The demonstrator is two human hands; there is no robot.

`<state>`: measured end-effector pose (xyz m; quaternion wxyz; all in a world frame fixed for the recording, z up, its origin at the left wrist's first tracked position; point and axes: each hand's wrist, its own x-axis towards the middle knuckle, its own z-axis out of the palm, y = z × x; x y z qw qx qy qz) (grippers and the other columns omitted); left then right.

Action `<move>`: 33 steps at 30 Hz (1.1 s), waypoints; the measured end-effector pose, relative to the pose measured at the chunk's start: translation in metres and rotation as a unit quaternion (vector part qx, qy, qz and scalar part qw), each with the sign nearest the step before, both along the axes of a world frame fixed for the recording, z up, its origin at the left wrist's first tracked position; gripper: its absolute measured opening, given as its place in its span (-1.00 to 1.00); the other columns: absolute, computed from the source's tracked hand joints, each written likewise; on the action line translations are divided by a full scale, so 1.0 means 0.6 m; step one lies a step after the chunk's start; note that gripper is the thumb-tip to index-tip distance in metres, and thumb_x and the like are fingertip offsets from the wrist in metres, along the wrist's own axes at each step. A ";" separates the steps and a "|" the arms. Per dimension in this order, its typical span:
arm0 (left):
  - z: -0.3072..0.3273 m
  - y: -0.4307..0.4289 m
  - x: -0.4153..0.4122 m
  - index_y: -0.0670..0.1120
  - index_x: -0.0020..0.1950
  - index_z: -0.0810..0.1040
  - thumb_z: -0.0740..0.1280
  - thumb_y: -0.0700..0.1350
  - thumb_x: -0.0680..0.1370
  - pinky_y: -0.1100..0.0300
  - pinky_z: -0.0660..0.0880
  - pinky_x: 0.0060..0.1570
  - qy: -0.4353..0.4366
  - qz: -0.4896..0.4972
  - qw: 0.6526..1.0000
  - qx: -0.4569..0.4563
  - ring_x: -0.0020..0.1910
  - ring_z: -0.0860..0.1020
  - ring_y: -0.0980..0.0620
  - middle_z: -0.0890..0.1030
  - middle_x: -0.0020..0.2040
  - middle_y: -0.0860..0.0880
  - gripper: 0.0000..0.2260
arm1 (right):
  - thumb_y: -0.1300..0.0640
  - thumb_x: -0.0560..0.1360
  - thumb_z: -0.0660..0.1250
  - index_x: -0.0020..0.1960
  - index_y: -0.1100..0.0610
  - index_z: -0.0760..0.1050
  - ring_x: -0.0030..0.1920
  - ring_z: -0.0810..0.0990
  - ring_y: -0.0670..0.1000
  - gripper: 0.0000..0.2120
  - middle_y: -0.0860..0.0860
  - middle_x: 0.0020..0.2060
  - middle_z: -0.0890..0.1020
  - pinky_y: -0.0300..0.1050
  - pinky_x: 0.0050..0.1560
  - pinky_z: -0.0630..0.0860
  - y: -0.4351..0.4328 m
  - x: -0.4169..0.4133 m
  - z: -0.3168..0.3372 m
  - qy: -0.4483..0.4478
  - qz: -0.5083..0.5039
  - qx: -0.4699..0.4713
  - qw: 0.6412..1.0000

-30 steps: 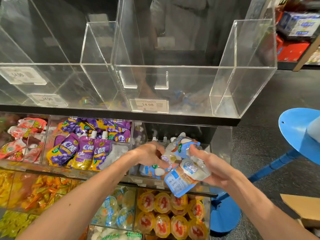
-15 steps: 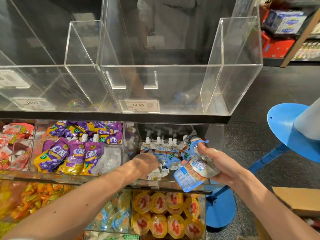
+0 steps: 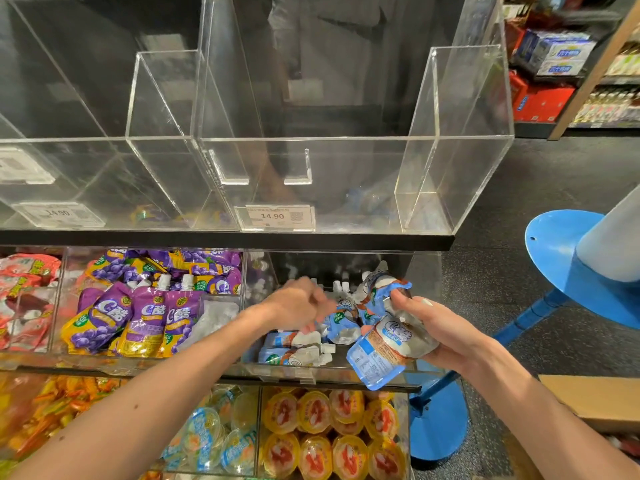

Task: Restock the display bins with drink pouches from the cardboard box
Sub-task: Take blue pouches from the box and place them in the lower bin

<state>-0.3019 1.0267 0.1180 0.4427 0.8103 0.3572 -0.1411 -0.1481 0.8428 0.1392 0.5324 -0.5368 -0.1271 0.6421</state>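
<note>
The fingers [image 3: 420, 308] of the right hand [image 3: 450, 337] were curled tight round two blue-and-white drink pouches [image 3: 388, 348]. One hung bottom-down over the front lip of the bin, and the other was crumpled above it against the thumb. The left hand [image 3: 294, 308] reached into that same bin, its fingers [image 3: 313, 327] smeared by blur against a standing pouch [image 3: 343, 320], so I could not tell whether they pinched it or only touched it. The clear bin [image 3: 311, 372] was the rightmost on the middle row. More pouches of the same kind lay flat [image 3: 294, 353] on its floor with their caps to the right, and a few white caps showed at the back. The next bin to the left held purple pouches [image 3: 138, 317], some upright at the front, and beyond them were red pouches [image 3: 24, 296]. Above, on a black shelf [image 3: 242, 239], stood the upper acrylic bins [image 3: 450, 140], one with a price label [image 3: 277, 216] reading 14.90. On the row below sat yellow jelly cups [image 3: 329, 431] and, to their left, clear cups with blue print [image 3: 207, 441]. Off to the right, on the dark floor [image 3: 502, 202], was a blue stand [image 3: 561, 251]. A corner of the cardboard box [image 3: 595, 400] showed just beside the right forearm.
</note>
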 end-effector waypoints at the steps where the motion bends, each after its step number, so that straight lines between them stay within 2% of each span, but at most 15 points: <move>1: 0.013 -0.008 0.007 -0.17 0.21 0.59 0.24 0.13 0.64 0.11 0.63 -0.01 -0.034 0.059 0.995 -0.079 -0.07 0.69 -0.05 0.69 0.01 -0.10 -0.60 | -0.03 0.49 0.31 0.28 0.29 0.46 0.06 0.69 0.18 -0.51 0.27 0.12 0.66 0.04 -0.01 0.66 0.003 -0.002 0.003 -0.003 0.001 0.006 1.000; 3: 0.027 -0.023 0.019 -0.16 0.15 0.62 0.09 0.37 0.57 0.12 0.62 -0.11 -0.036 0.092 0.974 -0.204 -0.07 0.69 -0.04 0.71 -0.03 -0.10 -0.35 | -0.03 0.51 0.28 0.26 0.27 0.50 0.06 0.68 0.17 -0.55 0.25 0.12 0.66 0.03 0.04 0.63 0.009 -0.009 0.007 -0.019 0.021 0.022 0.999; 4: 0.030 -0.032 0.024 -0.14 0.10 0.64 0.07 0.41 0.54 0.13 0.59 -0.11 -0.041 0.098 0.962 -0.251 -0.07 0.67 0.00 0.71 -0.05 -0.07 -0.33 | -0.02 0.53 0.27 0.26 0.25 0.50 0.06 0.68 0.16 -0.57 0.22 0.11 0.67 0.01 0.04 0.63 0.013 -0.013 0.009 -0.032 0.031 0.027 0.999; 7: 0.033 -0.051 0.039 -0.09 0.03 0.66 0.23 0.27 0.57 0.12 0.54 0.02 -0.113 0.164 0.920 -0.338 -0.13 0.64 0.08 0.70 -0.11 -0.03 -0.54 | 0.03 0.54 0.30 0.25 0.17 0.50 0.07 0.69 0.14 -0.65 0.17 0.08 0.69 -0.04 -0.04 0.65 0.026 -0.021 0.012 -0.059 0.030 0.023 0.998; 11: 0.022 -0.052 0.044 -0.14 0.20 0.62 0.32 0.03 0.61 0.03 0.53 0.25 -0.199 0.240 0.897 -0.312 0.10 0.66 -0.06 0.71 0.05 -0.12 -0.70 | 0.12 0.51 0.36 0.25 0.10 0.51 0.07 0.69 0.12 -0.68 0.13 0.05 0.71 0.07 0.08 0.62 0.034 -0.013 -0.004 -0.098 0.034 -0.005 0.995; 15: 0.001 -0.016 0.013 -0.18 0.25 0.57 0.41 -0.01 0.54 0.14 0.62 -0.08 -0.218 0.263 0.890 -0.301 -0.04 0.69 -0.01 0.72 0.03 -0.12 -0.64 | 0.31 0.52 0.39 0.07 0.27 0.61 0.01 0.70 0.15 -0.86 0.21 -0.05 0.71 0.10 0.15 0.59 0.030 0.009 -0.026 -0.209 -0.012 -0.067 0.975; 17: -0.005 0.001 -0.009 -0.18 0.30 0.54 0.46 0.04 0.47 0.16 0.62 -0.10 -0.192 0.211 0.902 -0.326 0.01 0.65 -0.01 0.69 0.12 -0.12 -0.52 | 0.37 0.50 0.37 -0.01 0.30 0.60 0.00 0.68 0.19 -0.92 0.25 -0.06 0.69 0.12 0.10 0.58 0.032 0.010 -0.034 -0.249 -0.051 -0.069 0.965; 18: -0.005 0.004 -0.016 -0.16 0.29 0.56 0.47 0.06 0.47 0.15 0.61 -0.03 -0.170 0.155 0.924 -0.305 0.06 0.63 0.01 0.67 0.16 -0.10 -0.53 | 0.39 0.50 0.36 -0.05 0.28 0.59 -0.03 0.67 0.18 -0.92 0.24 -0.09 0.68 0.12 0.05 0.59 0.034 0.007 -0.036 -0.263 -0.063 -0.061 0.961; 20: 0.001 0.000 -0.019 -0.09 0.21 0.62 0.43 0.08 0.52 0.09 0.52 0.18 -0.118 0.008 0.976 -0.185 0.15 0.58 0.08 0.64 0.21 -0.01 -0.65 | 0.42 0.50 0.31 -0.06 0.25 0.58 -0.13 0.63 0.12 -0.87 0.19 -0.18 0.64 0.02 -0.12 0.57 0.040 0.000 -0.046 -0.277 -0.082 -0.045 0.956; 22: 0.008 -0.009 -0.010 0.04 0.17 0.66 0.44 0.15 0.50 0.01 0.39 0.36 -0.088 -0.087 0.987 -0.104 0.30 0.47 0.12 0.51 0.35 0.15 -0.69 | 0.43 0.54 0.21 0.01 0.29 0.56 -0.19 0.59 0.05 -0.82 0.16 -0.19 0.61 -0.15 -0.27 0.53 0.045 -0.005 -0.049 -0.254 -0.095 -0.043 0.962; 24: 0.017 -0.016 -0.002 0.12 0.16 0.68 0.46 0.15 0.48 -0.06 0.31 0.43 -0.099 -0.113 0.982 -0.113 0.41 0.38 0.12 0.44 0.40 0.23 -0.72 | 0.45 0.55 0.17 0.00 0.35 0.54 -0.17 0.60 0.05 -0.82 0.18 -0.17 0.62 -0.15 -0.24 0.55 0.045 -0.006 -0.045 -0.211 -0.079 -0.026 0.974; 27: 0.022 -0.018 0.003 -0.01 0.19 0.67 0.45 0.00 0.53 -0.03 0.48 0.30 -0.119 -0.148 0.974 -0.126 0.22 0.59 0.06 0.66 0.18 0.11 -0.75 | 0.43 0.54 0.26 -0.07 0.45 0.54 -0.07 0.56 0.13 -0.89 0.21 -0.16 0.59 -0.02 -0.07 0.49 0.039 -0.006 -0.033 -0.156 -0.022 0.011 0.987; 29: 0.029 -0.021 0.005 -0.01 0.16 0.68 0.44 -0.02 0.54 0.07 0.54 0.20 -0.112 -0.171 0.972 -0.116 0.13 0.62 0.08 0.69 0.10 0.09 -0.78 | 0.30 0.56 0.32 0.08 0.55 0.49 -0.02 0.50 0.18 -0.73 0.24 -0.09 0.54 0.02 -0.01 0.43 0.038 -0.006 -0.032 -0.129 -0.006 0.015 0.992; 31: 0.033 -0.019 0.008 0.07 0.05 0.70 0.45 -0.03 0.53 0.23 0.54 0.07 -0.100 -0.190 0.972 -0.098 0.07 0.62 0.17 0.70 0.04 0.15 -0.88 | 0.16 0.58 0.34 0.23 0.49 0.48 0.05 0.55 0.21 -0.60 0.34 0.02 0.57 0.06 0.07 0.48 0.037 -0.003 -0.031 -0.096 0.002 -0.004 0.995; 33: 0.036 -0.016 0.012 0.15 -0.05 0.68 0.46 -0.03 0.53 0.34 0.51 -0.07 -0.088 -0.208 0.971 -0.072 -0.03 0.61 0.25 0.70 -0.05 0.21 -0.94 | 0.04 0.56 0.35 0.25 0.32 0.53 0.09 0.62 0.18 -0.60 0.27 0.14 0.64 0.06 0.10 0.55 0.037 0.004 -0.025 -0.093 0.009 -0.007 0.996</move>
